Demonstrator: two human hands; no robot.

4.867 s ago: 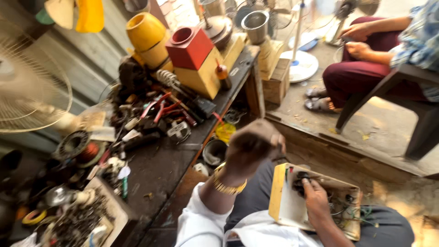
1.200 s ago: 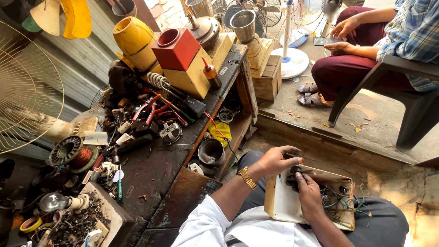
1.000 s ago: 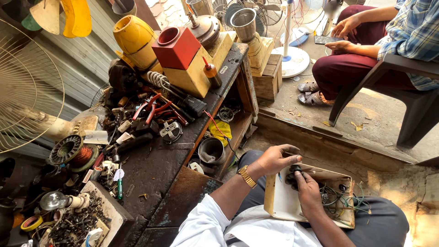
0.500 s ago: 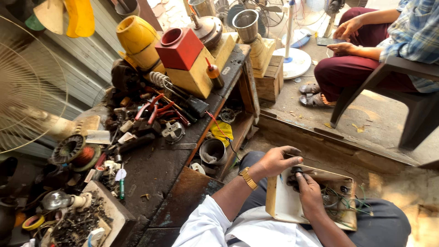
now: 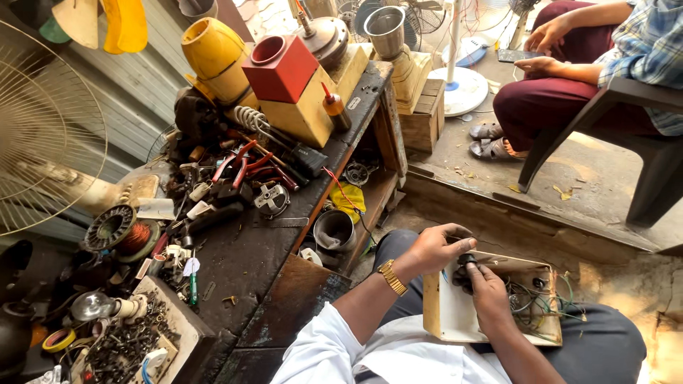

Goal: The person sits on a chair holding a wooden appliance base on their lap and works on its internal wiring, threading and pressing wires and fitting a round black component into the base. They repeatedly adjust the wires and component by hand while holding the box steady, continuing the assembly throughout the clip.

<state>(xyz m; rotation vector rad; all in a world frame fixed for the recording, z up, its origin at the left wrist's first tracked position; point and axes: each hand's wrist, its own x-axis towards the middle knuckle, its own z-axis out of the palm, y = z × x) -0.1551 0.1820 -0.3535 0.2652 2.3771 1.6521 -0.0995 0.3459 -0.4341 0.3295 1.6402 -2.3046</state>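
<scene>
Left grip: the left hand curls over the top corner of the open box, fingers folded together onto a small black knob and pinching it from the surface side.
Right grip: the right hand lies inside the box, fingertips closed against the same knob from below; whether it clamps the knob or only steadies it I cannot tell.
Knob: sits between the two hands, touching both, at the box's upper left corner; the left hand covers more of it.
Box: rests across the person's lap, its long axis running left to right, open face up, the thick pale side wall toward the surface.
Wires: green and dark wires bunch in the right half of the box, just beside the right hand.
Watch: a gold watch on the left wrist.
Surface: the dark cluttered surface stands to the left, well apart from both hands.
</scene>
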